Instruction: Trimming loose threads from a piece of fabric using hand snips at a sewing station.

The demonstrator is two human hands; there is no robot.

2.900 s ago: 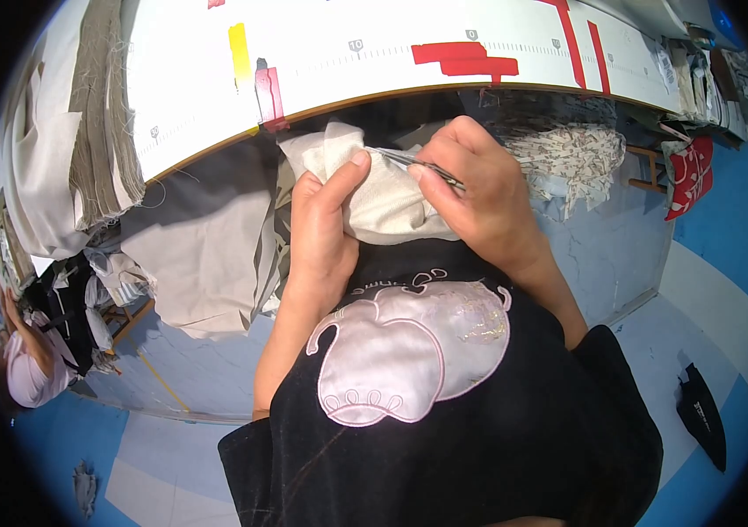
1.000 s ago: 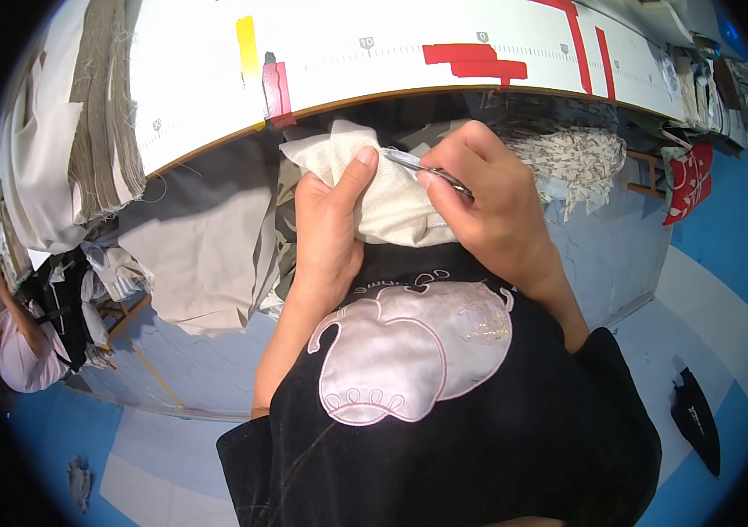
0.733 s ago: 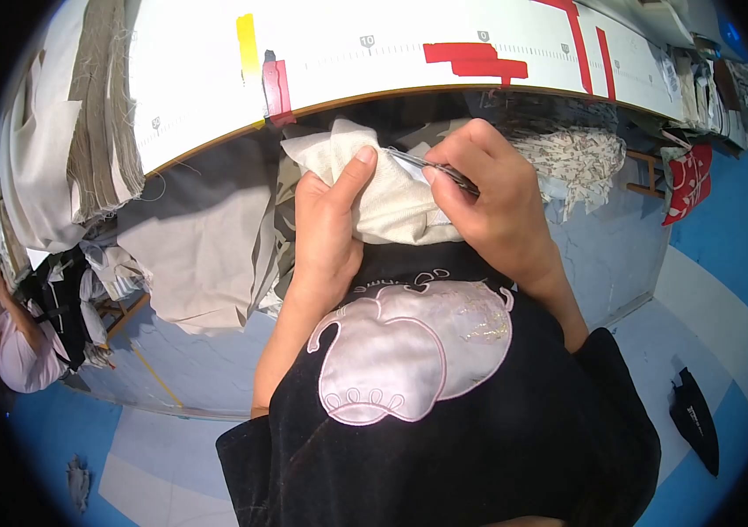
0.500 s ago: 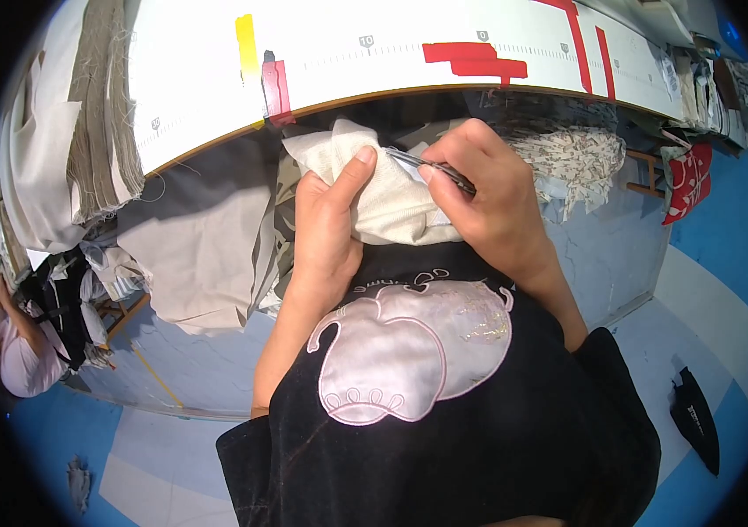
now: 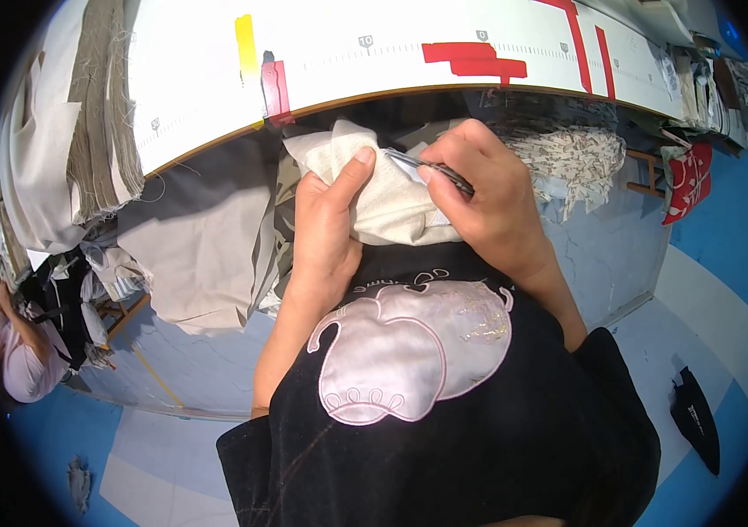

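A cream cloth piece (image 5: 396,211) is bunched up in front of my chest, just below the table edge. My left hand (image 5: 332,202) grips its left side, thumb on top and the other fingers hidden behind the fabric. Between the thumb and fingers of my right hand (image 5: 484,189) are slim, dark metal tweezers (image 5: 455,178), slanting left. Their tip meets the cloth close to my left thumb. A small white patch shows on the cloth beneath the tweezers.
A white table (image 5: 190,79) with ruler marks and red tape (image 5: 479,60) runs across the top. Fabric stacks (image 5: 106,105) hang over its left end. Beige cloth (image 5: 203,250) lies left of my hands, patterned cloth (image 5: 571,162) right. Another person (image 5: 32,356) is at far left.
My hands, the cloth and the tweezers have barely moved. At far left, the other person's arm has shifted slightly.
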